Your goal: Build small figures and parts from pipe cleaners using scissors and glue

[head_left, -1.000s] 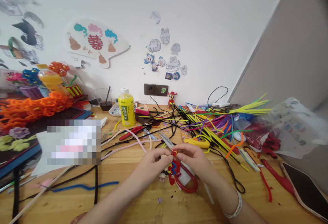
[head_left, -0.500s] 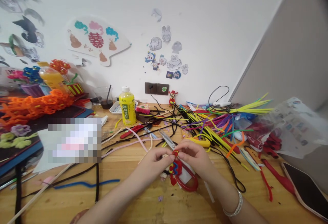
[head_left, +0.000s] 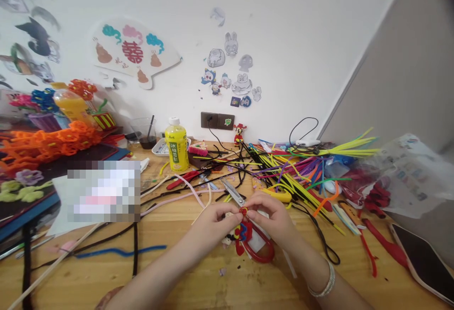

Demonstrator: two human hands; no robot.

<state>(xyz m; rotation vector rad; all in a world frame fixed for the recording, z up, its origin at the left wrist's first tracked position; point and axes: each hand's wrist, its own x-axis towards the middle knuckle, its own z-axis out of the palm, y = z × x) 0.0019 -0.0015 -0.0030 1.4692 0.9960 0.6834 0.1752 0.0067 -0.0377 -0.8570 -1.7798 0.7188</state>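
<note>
Above our wooden counter [head_left: 184, 284], left hand [head_left: 217, 221] and right hand [head_left: 272, 218], close together, pinch a small red-and-blue figure [head_left: 244, 232] that we should steady lightly, clear of the scissors [head_left: 263, 256] just behind, though our grip hides its far end and, farther left, pixelation masks most of a white sheet [head_left: 62, 201].

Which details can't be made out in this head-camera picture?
Head view:
Red-and-blue craft piece: partly hidden by the left hand.
Scissors: partly behind that piece and the right hand.
White sheet: contents pixelated.
Smartphone: cut off by right edge.
</note>
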